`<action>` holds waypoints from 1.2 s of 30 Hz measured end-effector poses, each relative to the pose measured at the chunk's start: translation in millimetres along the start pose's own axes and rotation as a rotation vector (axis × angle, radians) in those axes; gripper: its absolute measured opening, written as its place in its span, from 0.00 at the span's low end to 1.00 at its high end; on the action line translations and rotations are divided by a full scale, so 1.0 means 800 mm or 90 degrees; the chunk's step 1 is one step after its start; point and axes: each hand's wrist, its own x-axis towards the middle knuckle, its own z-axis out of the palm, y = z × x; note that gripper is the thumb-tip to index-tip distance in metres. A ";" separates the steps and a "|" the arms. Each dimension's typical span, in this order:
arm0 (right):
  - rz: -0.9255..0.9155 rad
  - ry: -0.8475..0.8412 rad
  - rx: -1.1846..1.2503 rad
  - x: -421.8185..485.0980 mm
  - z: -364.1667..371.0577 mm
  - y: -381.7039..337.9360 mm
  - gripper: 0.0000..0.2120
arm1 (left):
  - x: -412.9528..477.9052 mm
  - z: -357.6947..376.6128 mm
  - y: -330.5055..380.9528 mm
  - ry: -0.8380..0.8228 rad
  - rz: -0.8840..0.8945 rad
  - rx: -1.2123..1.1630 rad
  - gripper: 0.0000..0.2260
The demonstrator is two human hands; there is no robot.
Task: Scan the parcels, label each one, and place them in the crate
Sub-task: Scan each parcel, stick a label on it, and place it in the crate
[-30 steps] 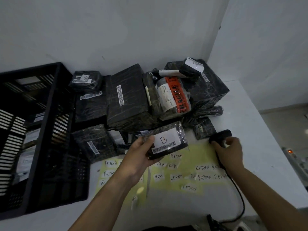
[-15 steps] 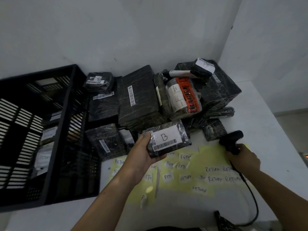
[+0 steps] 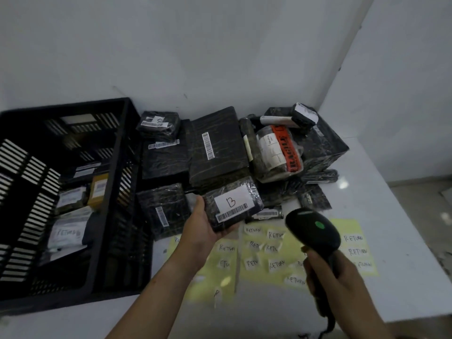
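My left hand [image 3: 200, 228] holds a small black-wrapped parcel [image 3: 233, 204] above the table, its white label with a "B" and a barcode facing up. My right hand [image 3: 327, 270] grips a black barcode scanner [image 3: 311, 228] lifted just right of the parcel, a green light lit on its head. A black slatted crate [image 3: 117, 167] stands at the left with several labelled parcels inside, one marked RETURN. Yellow backing sheets with white RETURN labels [image 3: 276, 250] lie on the table under my hands.
A pile of black-wrapped parcels [image 3: 215, 148] fills the back of the white table [image 3: 391, 192] against the wall; one bubble-wrapped parcel [image 3: 276, 152] carries orange FRAGILE tape. The scanner's cable hangs off the table's front edge. The table's right edge drops to the floor.
My right hand has lifted the scanner off the table and swung it up toward the parcel; its green light now shows. My left hand keeps the parcel in about the same place.
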 end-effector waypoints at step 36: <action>-0.052 -0.108 -0.050 -0.093 0.104 -0.047 0.47 | 0.012 -0.064 0.018 -0.012 -0.012 0.004 0.24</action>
